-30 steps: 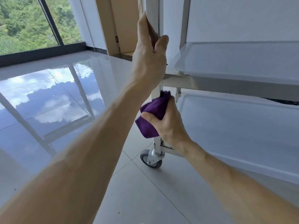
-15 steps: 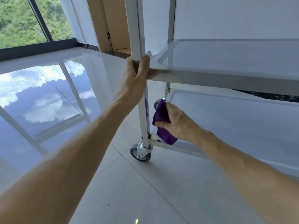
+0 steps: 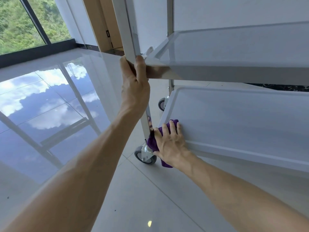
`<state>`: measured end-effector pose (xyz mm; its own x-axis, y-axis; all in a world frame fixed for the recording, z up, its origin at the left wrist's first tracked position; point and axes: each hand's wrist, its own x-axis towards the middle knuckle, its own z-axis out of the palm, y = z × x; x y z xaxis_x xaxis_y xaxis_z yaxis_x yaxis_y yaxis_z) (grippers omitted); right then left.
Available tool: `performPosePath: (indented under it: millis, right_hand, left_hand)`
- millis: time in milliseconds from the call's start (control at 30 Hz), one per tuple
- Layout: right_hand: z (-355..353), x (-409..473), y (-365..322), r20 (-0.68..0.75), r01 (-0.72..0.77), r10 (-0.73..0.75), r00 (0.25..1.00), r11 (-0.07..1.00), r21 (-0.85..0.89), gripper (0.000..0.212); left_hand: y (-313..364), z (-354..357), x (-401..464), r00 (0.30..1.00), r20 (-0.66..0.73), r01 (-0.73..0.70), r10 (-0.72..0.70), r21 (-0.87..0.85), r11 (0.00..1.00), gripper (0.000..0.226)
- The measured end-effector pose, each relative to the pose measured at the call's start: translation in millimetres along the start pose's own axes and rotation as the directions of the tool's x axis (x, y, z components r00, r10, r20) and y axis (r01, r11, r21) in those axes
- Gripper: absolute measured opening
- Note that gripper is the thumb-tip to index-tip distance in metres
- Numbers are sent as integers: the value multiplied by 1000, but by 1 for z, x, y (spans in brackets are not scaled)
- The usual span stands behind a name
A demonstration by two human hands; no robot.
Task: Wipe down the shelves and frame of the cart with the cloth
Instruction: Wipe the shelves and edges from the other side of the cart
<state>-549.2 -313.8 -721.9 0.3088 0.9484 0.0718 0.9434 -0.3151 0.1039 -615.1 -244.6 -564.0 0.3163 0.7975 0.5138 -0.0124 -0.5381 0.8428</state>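
Observation:
A white metal cart fills the right side, with a middle shelf [image 3: 234, 52] and a bottom shelf [image 3: 242, 118]. My left hand [image 3: 134, 87] grips the cart's near upright post [image 3: 127, 30] just where the middle shelf joins it. My right hand [image 3: 172, 143] presses a purple cloth [image 3: 153, 144] flat onto the near left corner of the bottom shelf, right beside the post's foot. Most of the cloth is hidden under the hand; one end hangs below the shelf edge.
A grey caster wheel [image 3: 144, 155] sits under the near post and another [image 3: 161, 104] under the far post. Glossy floor tiles [image 3: 50, 106] reflect the sky. A large window [image 3: 25, 22] and a wooden door frame [image 3: 100, 27] stand at the back left.
My right hand moved the cloth down the post to the bottom shelf's corner and flattened over it. My left hand slid down the post to the middle shelf's level and stays there.

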Motion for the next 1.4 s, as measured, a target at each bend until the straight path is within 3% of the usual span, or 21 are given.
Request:
performPosePath:
  millis: [233,400,533,800,1033,1200,1300,1400]
  right_hand:
    - [-1,-60,82,-32,128,-126,991,991,40,82]
    - [7,-118,140,-166,43,-38,985,999,28,80]
    - [5,-112,125,-150,-15,19,988,1000,26,82]
    - [2,-29,31,-91,92,-89,992,995,30,71]
    - [-3,-67,85,-89,198,-191,977,978,70,78]
    - [3,-139,165,-143,78,-63,988,992,100,84]
    - [4,-175,199,-141,-38,50,989,996,85,80]
    - [2,-188,216,-96,-82,96,991,988,134,90]
  left_hand:
    - [-3,-5,3,998,60,-31,30,18,999,16]
    - [-5,-4,5,999,51,-10,10,-5,1000,13]
    - [-4,2,2,999,37,17,-15,-32,999,14]
    - [0,-5,2,998,57,17,-15,-27,1000,14]
    - [2,-13,7,992,123,-16,11,39,999,13]
    - [2,-16,3,989,145,4,-6,10,1000,17]
    - [-3,-23,-5,977,209,-49,33,72,996,20]
    - [-13,-37,-14,958,279,-110,61,164,980,28]
